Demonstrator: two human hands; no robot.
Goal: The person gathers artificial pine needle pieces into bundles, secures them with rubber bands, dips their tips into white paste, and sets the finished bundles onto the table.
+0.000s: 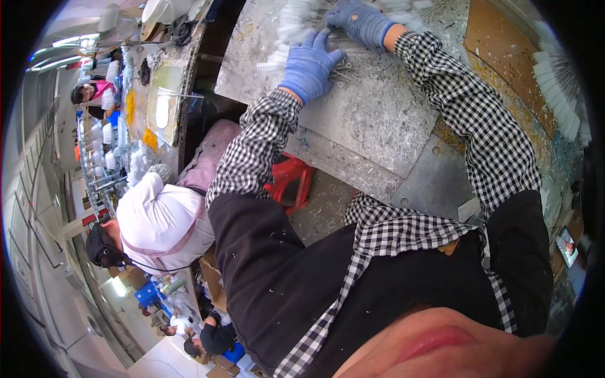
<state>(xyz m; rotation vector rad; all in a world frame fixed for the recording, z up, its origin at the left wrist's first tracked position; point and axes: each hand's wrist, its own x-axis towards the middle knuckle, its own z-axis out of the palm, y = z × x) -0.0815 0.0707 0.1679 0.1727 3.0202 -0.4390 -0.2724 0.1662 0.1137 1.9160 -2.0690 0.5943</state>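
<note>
Both my hands wear blue gloves and are at the far part of a worn metal work surface. My left hand rests with fingers apart over white-bristled wire brushes, with thin wire stems by its thumb. Beyond it to the right, my right hand bends over the same brushes with its fingers curled down. What lies beneath those fingers is hidden. The two hands nearly meet at the fingertips.
A fan of white brushes lies at the right, beside a brown board. A phone is at the right edge. A red stool stands below the table. A co-worker in white sits close on my left.
</note>
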